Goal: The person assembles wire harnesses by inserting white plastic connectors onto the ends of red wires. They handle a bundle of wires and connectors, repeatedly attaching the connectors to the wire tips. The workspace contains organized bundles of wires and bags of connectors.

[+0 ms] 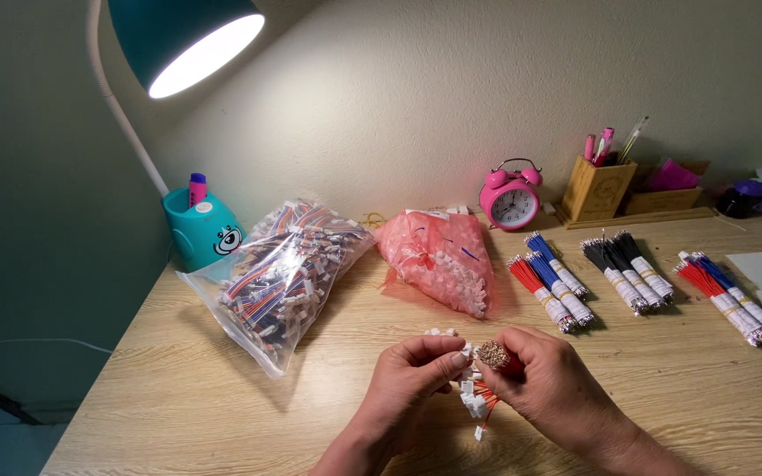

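Note:
My left hand point(412, 375) pinches a small white plastic connector point(462, 353) between thumb and fingers. My right hand point(550, 379) grips a bundle of red wires point(496, 356) whose metal-tipped ends point up toward me. The two hands meet just above the wooden desk point(187, 397). Below them hang several red wires with white connectors point(476, 404) fitted on. A few loose white connectors point(440, 332) lie on the desk just behind my left hand.
A clear bag of finished wire assemblies point(280, 278) lies at left, a red bag of white connectors point(441, 257) in the middle. Bundles of red, blue and black wires point(610, 273) lie at right. Teal lamp point(200, 231), pink alarm clock point(510, 201), wooden pen holder point(599, 187) stand along the wall.

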